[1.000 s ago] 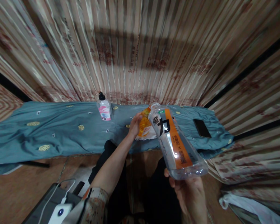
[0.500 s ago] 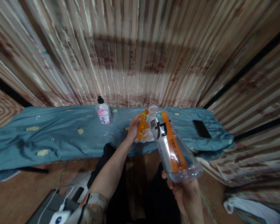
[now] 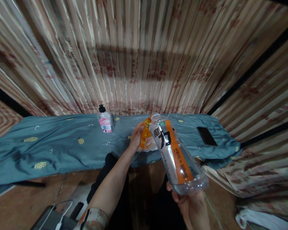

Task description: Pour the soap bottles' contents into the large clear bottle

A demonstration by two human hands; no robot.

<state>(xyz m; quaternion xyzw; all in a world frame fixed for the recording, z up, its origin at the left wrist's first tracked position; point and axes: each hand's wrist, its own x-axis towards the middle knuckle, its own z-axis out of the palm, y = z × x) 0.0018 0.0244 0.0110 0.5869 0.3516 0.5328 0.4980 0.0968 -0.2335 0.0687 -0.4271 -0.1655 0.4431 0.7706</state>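
Note:
My right hand (image 3: 190, 204) grips the base of a large clear plastic bottle (image 3: 175, 156) with an orange label, tilted so its neck points away and to the left. Against that neck is the top of an orange bottle (image 3: 146, 134), which my left hand (image 3: 136, 135) has its fingers wrapped around. The clear bottle hides part of the orange one, so whether the mouths touch I cannot tell. Under the orange bottle lies a white cloth (image 3: 142, 149). The clear bottle looks nearly empty.
A clear pump-top bottle (image 3: 105, 121) with a pink label stands left on the teal cloth-covered surface (image 3: 62, 140). A black phone (image 3: 207, 136) lies to the right. Striped curtains (image 3: 134, 57) rise behind. A grey case with a white cable (image 3: 64, 214) is at lower left.
My view has tipped up slightly, so the surface and its things sit lower in the picture. Both hands keep their holds, and the two bottles stay together in nearly the same pose.

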